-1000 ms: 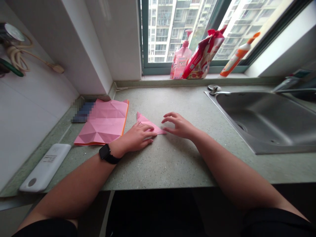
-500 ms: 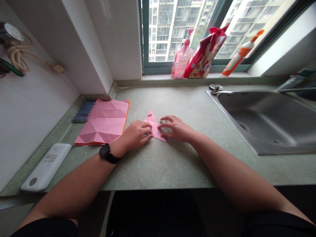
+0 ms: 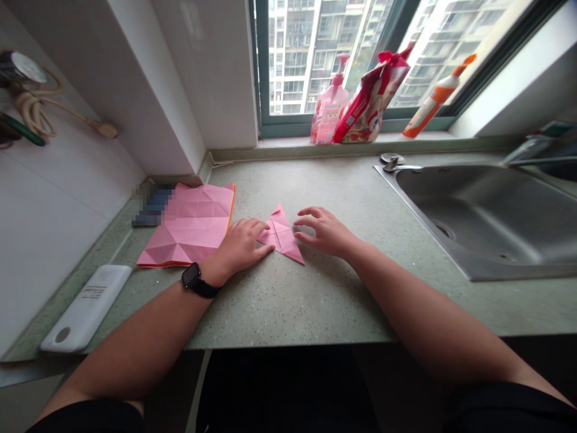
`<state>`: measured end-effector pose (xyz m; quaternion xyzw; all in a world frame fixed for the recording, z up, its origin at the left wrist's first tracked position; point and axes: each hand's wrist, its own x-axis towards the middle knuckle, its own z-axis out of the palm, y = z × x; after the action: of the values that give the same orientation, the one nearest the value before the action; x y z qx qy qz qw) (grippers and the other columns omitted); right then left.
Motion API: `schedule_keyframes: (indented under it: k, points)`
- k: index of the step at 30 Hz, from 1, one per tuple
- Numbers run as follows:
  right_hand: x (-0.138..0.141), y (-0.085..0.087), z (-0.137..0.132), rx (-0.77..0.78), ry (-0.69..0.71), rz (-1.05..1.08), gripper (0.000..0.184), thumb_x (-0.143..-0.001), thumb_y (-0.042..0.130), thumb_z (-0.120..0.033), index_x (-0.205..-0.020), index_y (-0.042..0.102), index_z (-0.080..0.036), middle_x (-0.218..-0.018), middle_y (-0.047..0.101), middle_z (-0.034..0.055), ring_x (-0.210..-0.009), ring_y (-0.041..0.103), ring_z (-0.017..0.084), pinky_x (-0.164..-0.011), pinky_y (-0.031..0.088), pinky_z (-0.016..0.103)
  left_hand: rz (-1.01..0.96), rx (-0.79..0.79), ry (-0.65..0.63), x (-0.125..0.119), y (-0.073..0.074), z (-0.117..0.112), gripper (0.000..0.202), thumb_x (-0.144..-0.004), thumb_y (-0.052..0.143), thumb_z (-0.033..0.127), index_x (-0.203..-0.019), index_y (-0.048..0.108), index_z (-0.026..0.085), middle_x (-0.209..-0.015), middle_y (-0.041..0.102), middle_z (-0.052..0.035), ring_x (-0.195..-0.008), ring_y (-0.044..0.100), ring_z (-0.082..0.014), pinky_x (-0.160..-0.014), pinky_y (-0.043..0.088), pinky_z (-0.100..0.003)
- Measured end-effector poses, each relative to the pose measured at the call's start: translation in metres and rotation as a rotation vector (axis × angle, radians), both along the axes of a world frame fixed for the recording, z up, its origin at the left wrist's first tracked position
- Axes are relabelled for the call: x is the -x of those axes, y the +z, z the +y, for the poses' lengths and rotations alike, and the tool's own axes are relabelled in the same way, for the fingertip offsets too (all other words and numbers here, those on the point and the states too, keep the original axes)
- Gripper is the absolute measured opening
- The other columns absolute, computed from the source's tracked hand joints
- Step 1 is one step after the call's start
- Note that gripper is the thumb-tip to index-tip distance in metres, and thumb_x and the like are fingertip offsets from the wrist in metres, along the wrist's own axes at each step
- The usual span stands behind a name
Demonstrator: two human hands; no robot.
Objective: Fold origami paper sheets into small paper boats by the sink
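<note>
A small folded piece of pink origami paper (image 3: 282, 236) lies flat on the speckled green countertop, its creases forming a pointed, kite-like shape. My left hand (image 3: 241, 245) rests just left of it, fingertips at its left corner, holding nothing. My right hand (image 3: 324, 233) hovers at its right side with curled, parted fingers, very close to the paper. A black smartwatch (image 3: 193, 278) sits on my left wrist. Left of my left hand lies a larger creased pink paper sheet (image 3: 192, 225) with an orange edge.
A steel sink (image 3: 487, 216) lies to the right on the countertop (image 3: 288, 307). A white flat device (image 3: 85, 308) sits near the left front edge. A pink pump bottle (image 3: 330, 108), a red packet (image 3: 372, 99) and an orange-white tube (image 3: 433, 105) stand on the windowsill.
The pink piece has gone from a long triangle to a folded kite-like shape. Both hands have drawn back from on top of it, and it now lies uncovered between them.
</note>
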<state>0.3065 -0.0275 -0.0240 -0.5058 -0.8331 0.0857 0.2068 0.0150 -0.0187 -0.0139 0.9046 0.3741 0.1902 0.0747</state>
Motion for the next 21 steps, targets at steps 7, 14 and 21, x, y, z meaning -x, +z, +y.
schedule_keyframes:
  k: [7,14,21]
  points:
    - [0.007,-0.007,-0.001,0.014,0.024,0.08,0.019,-0.097,0.08,-0.036,-0.116,0.082,-0.033,-0.138,0.072,0.0099,-0.131,0.067,0.032,-0.119,0.053,0.058,-0.006,0.004,0.0,0.0,-0.002,0.001,0.033,-0.098,0.077,0.039,-0.124,0.068,0.021,-0.127,0.074,-0.0114,-0.119,0.067,-0.0324,-0.106,0.054,-0.051]
    - [0.013,0.0,-0.001,0.073,-0.018,0.22,0.008,-0.096,0.08,-0.029,-0.103,0.083,-0.031,-0.128,0.075,0.008,-0.122,0.071,0.028,-0.115,0.056,0.053,-0.013,0.013,-0.005,0.0,-0.002,0.001,0.036,-0.098,0.079,0.037,-0.128,0.067,0.021,-0.129,0.074,-0.0111,-0.121,0.067,-0.0323,-0.108,0.054,-0.051]
    - [0.018,-0.004,0.001,0.218,-0.091,0.297,0.015,-0.098,0.077,-0.039,-0.093,0.084,-0.028,-0.13,0.073,0.0108,-0.125,0.07,0.029,-0.117,0.054,0.053,-0.029,0.038,-0.021,0.001,-0.005,0.003,0.046,-0.098,0.08,0.038,-0.137,0.063,0.02,-0.137,0.072,-0.0126,-0.128,0.066,-0.0333,-0.113,0.053,-0.054]
